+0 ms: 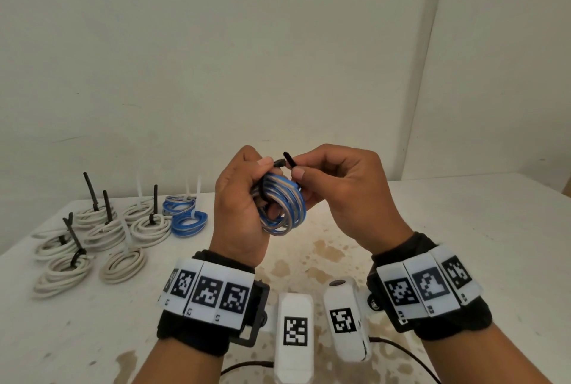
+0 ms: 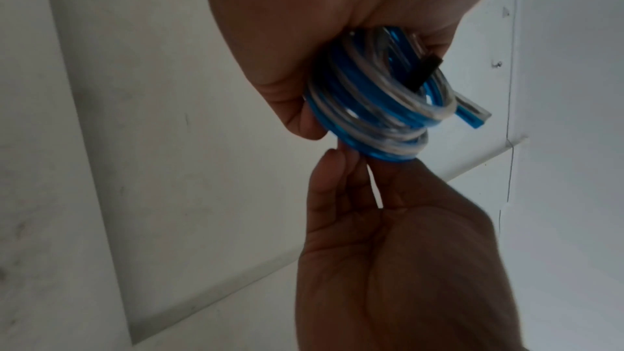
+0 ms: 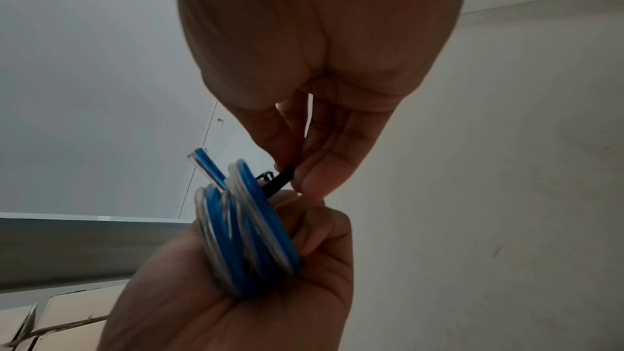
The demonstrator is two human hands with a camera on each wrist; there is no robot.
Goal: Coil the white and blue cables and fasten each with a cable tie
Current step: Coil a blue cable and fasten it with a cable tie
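Observation:
My left hand (image 1: 247, 192) grips a coiled blue cable (image 1: 282, 209) above the table, fingers curled through and around the loops. A black cable tie (image 1: 290, 162) is wrapped around the coil. Its tail sticks up between the thumb and forefinger of my right hand (image 1: 301, 166), which pinches it just beside the left thumb. In the left wrist view the blue cable (image 2: 371, 108) shows a cut end at the right and the black tie (image 2: 426, 71) crossing it. The right wrist view shows the right hand's fingertips (image 3: 314, 180) on the tie (image 3: 278, 182) above the coil (image 3: 246, 231).
Several tied white coils (image 1: 92, 244) with upright black and white tie tails lie on the table's left, with two tied blue coils (image 1: 185, 213) behind them. Two white tagged blocks (image 1: 295, 331) and black wires lie near the front edge. The table (image 1: 463, 244) is stained in the middle.

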